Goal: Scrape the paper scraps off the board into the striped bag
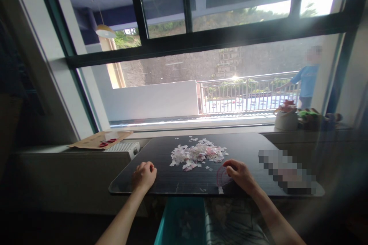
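My left hand (144, 176) rests on the left part of the dark table (161, 149), its fingers curled in; nothing shows in it. Near the table's front edge, my right hand (240, 175) pinches a clear plastic piece with a curved pinkish edge (222, 177), held tilted over the tabletop. Its exact kind is hard to tell. A small white paper scrap (220, 190) lies just below that piece. Beyond both hands spreads a heap of small cut paper bits (198, 153), mostly white with some pink.
Below the table's front edge stands a teal bin (165, 224) with paper scraps inside. A blurred-out item (287, 172) lies at the table's right. Red-handled scissors (107, 142) lie on brown paper (86, 140) at the left. A white pot (286, 119) stands on the sill; a person (307, 84) is outside.
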A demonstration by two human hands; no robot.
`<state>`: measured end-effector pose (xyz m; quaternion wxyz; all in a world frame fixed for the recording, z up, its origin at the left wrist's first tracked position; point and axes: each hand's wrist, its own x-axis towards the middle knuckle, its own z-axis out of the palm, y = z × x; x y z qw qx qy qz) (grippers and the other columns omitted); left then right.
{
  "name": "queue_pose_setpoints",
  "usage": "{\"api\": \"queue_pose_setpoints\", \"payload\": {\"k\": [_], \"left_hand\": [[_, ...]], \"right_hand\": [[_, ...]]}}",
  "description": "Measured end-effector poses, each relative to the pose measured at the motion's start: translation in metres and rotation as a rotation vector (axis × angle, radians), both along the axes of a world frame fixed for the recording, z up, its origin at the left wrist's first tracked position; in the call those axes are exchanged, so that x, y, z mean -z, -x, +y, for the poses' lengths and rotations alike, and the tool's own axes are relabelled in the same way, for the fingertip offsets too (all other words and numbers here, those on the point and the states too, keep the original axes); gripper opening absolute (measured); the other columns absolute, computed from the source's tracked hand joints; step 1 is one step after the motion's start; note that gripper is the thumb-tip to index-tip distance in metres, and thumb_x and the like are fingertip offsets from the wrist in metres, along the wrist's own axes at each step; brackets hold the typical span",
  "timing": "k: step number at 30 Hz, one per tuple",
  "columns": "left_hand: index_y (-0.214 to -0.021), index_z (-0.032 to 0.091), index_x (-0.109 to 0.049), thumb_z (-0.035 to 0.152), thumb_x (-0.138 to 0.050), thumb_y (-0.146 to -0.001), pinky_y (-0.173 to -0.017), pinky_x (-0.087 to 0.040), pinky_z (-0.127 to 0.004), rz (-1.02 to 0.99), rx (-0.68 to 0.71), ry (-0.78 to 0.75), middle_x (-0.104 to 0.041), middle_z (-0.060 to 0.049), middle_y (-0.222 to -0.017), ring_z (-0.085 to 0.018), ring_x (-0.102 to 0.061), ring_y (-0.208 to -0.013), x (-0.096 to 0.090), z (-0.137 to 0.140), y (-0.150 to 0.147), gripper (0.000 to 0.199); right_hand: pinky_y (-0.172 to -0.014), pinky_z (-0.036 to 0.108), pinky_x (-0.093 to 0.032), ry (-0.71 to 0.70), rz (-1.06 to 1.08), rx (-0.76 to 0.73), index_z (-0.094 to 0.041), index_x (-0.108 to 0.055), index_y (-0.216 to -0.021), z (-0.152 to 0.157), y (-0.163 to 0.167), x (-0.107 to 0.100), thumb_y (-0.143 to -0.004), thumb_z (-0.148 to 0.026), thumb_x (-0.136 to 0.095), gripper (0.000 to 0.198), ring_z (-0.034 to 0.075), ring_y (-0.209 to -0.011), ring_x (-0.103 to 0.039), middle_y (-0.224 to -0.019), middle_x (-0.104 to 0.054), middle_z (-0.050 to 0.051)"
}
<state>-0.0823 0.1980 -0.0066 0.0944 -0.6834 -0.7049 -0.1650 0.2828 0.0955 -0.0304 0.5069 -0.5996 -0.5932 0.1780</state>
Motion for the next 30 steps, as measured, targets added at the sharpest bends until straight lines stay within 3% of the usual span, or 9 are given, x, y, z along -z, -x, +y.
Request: {"api": "queue_pose_setpoints", "payload": {"k": [19, 25, 30], "left_hand": [[-0.093, 0.015, -0.062, 0.028, -0.058, -0.093, -0.08, -0.049, -0.039, 0.001, 0.0, -0.015, -0.062, -0.005, -0.1, -0.02, -0.059, -0.093, 0.0028, 0.0023, 0.001, 0.013], [-0.091, 0.015, -0.062, 0.027, -0.058, -0.093, -0.081, -0.049, -0.039, 0.001, 0.007, -0.026, -0.062, -0.004, -0.099, -0.02, -0.059, -0.093, 0.0044, 0.0033, 0.0018, 0.013], [-0.091, 0.015, -0.062, 0.027, -0.058, -0.093, -0.081, -0.049, -0.039, 0.005, 0.011, -0.029, -0.062, -0.004, -0.098, -0.02, -0.059, -0.092, 0.0051, 0.0042, 0.0025, 0.014]], "right_hand": [[-0.055, 0.024, -0.043, 0.025, 0.037, -0.047, -0.016, -0.072, -0.076, -0.0017, 0.0011, -0.0015, -0.07, -0.025, -0.046, 0.028, 0.016, -0.056, -0.058, -0.055, -0.062, 0.0], [-0.048, 0.022, -0.038, 0.057, 0.042, -0.087, -0.017, -0.07, -0.071, -0.0029, 0.0022, -0.002, -0.068, -0.023, -0.046, 0.026, 0.013, -0.047, -0.051, -0.048, -0.057, -0.002], [-0.051, 0.024, -0.039, 0.046, 0.043, -0.006, -0.017, -0.071, -0.073, -0.0007, -0.0003, -0.002, -0.07, -0.026, -0.044, 0.029, 0.015, -0.05, -0.053, -0.05, -0.058, -0.001]]}}
